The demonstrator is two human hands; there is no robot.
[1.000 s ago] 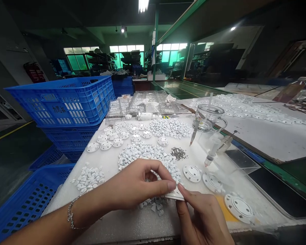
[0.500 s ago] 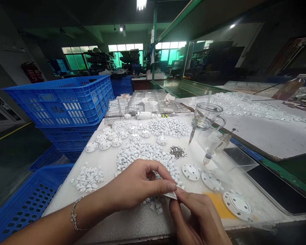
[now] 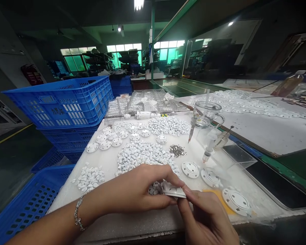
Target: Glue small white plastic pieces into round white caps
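A white round disc [image 3: 173, 191] is tilted nearly edge-on between my hands above the foam-like table top. My left hand [image 3: 142, 188] curls around its left side, index finger above and thumb below. The fingertips of my right hand [image 3: 206, 212] pinch its right edge. Just beyond my left hand spreads a big heap of small white pieces [image 3: 142, 154]. Similar white discs with dark spots lie to the right: one disc [image 3: 190, 169], a second disc [image 3: 210, 176] and a third disc [image 3: 236, 201]. A yellow sheet [image 3: 225, 204] shows beside my right hand.
Stacked blue crates [image 3: 66, 98] stand left of the table. A small pile of metallic bits [image 3: 177, 150], a glass mug [image 3: 206, 114], a syringe [image 3: 208, 149] and a dark-screened tablet [image 3: 280, 183] lie to the right. More finished-looking discs [image 3: 116, 141] and white pieces [image 3: 89, 178] sit left.
The disc has tilted so more of its face shows. My left thumb has dropped below it, and both hands have shifted slightly right.
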